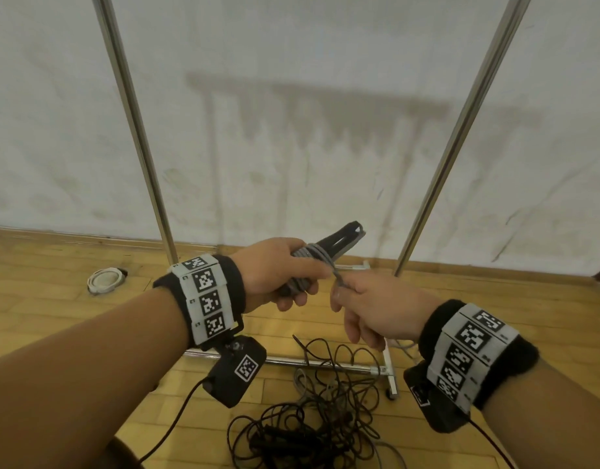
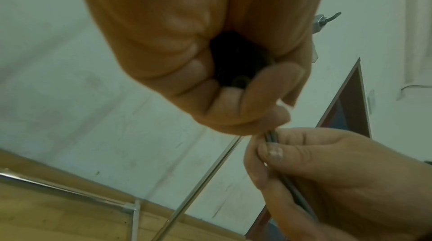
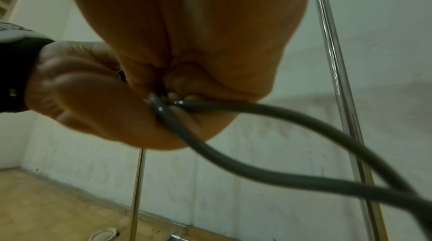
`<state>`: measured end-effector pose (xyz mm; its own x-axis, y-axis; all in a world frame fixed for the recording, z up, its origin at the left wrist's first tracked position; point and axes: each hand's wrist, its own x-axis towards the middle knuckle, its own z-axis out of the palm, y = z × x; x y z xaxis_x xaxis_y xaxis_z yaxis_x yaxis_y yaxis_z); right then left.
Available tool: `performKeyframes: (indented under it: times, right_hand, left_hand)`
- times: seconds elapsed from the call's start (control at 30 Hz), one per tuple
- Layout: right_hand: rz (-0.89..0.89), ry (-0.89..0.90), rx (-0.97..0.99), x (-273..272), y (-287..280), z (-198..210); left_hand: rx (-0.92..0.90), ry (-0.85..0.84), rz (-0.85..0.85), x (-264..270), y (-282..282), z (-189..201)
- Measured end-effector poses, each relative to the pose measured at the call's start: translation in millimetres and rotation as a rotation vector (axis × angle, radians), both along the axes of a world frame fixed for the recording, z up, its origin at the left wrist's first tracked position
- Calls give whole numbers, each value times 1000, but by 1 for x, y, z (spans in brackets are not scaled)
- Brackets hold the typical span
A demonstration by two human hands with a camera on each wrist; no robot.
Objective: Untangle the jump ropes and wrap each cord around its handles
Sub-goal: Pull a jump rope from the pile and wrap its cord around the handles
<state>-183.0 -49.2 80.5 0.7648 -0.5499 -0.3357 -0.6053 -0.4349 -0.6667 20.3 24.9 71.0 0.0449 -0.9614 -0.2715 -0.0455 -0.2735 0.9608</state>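
Gripping the grey handles (image 1: 329,247), already mostly wound, the left hand (image 1: 274,272) is steadying them while the right hand (image 1: 369,299) is pinching the cord (image 1: 335,274); black ropes (image 1: 312,418) are lying tangled on the floor (image 1: 54,299).

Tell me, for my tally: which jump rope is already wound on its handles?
The grey rope, held in the left hand; the black rope lies tangled on the floor.

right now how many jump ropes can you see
2, maybe more. A grey rope is wrapped round its handles in the left hand; a black rope lies tangled on the floor, where grey cord may belong to another.
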Motion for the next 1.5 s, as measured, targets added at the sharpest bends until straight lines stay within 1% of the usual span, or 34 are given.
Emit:
performKeyframes:
  times: [0.07, 0.2, 0.3, 0.43, 0.5, 0.57, 0.6, 0.67, 0.73, 0.77, 0.83, 0.93, 1.0, 1.07, 1.13, 1.2, 1.27, 1.33, 1.43, 1.5]
  right_hand:
    - [-7, -34, 26, 0, -1, -3]
    - [-23, -40, -14, -4, -7, -7]
    - [-64, -88, 11, -9, -12, -10]
    - [-92, -150, 21, -10, -17, -13]
    - [-83, -137, 12, -9, -20, -17]
    - [-48, -105, -8, -10, -23, -20]
    - [-25, -85, -37, -11, -25, -20]
    - [36, -33, -127, -13, -29, -16]
    - [116, 20, -241, -14, -32, -8]
    - [134, 41, -286, -12, -31, -3]
    - [158, 83, -365, -7, -25, 6]
    - [236, 150, -537, 0, -11, 17]
    - [277, 187, -663, 5, 0, 23]
    - [306, 213, -734, 8, 11, 26]
    - [321, 217, -719, 10, 17, 24]
    - [302, 183, -651, 9, 18, 20]
    - [238, 129, -557, 7, 16, 16]
    - [189, 87, -460, 5, 10, 12]
    - [178, 94, -365, 0, 0, 4]
    - [169, 115, -302, -2, -5, -2]
  left_hand:
    - [-21, 64, 40, -1, 0, 2]
    - [-68, 130, 171, 10, -1, 5]
    - [-100, 188, 197, 20, 0, 8]
    - [-101, 221, 109, 22, 4, 12]
    - [-94, 227, 12, 18, 7, 12]
    - [-75, 211, -131, 12, 10, 10]
    - [-49, 170, -210, 7, 13, 8]
    - [27, 8, -356, -4, 17, 1]
    - [112, -177, -439, -17, 19, -7]
    - [152, -251, -455, -23, 19, -11]
    - [211, -393, -468, -32, 16, -17]
    - [207, -600, -459, -40, 12, -24]
    - [185, -664, -401, -43, 9, -29]
    - [178, -670, -347, -44, 7, -32]
    - [200, -606, -285, -41, 2, -32]
    - [210, -501, -168, -32, -3, -29]
    - [175, -359, -40, -18, -6, -25]
    - [128, -182, 42, -4, -6, -19]
    - [60, 58, 46, 6, -3, -9]
    - [24, 179, 32, 5, -2, -4]
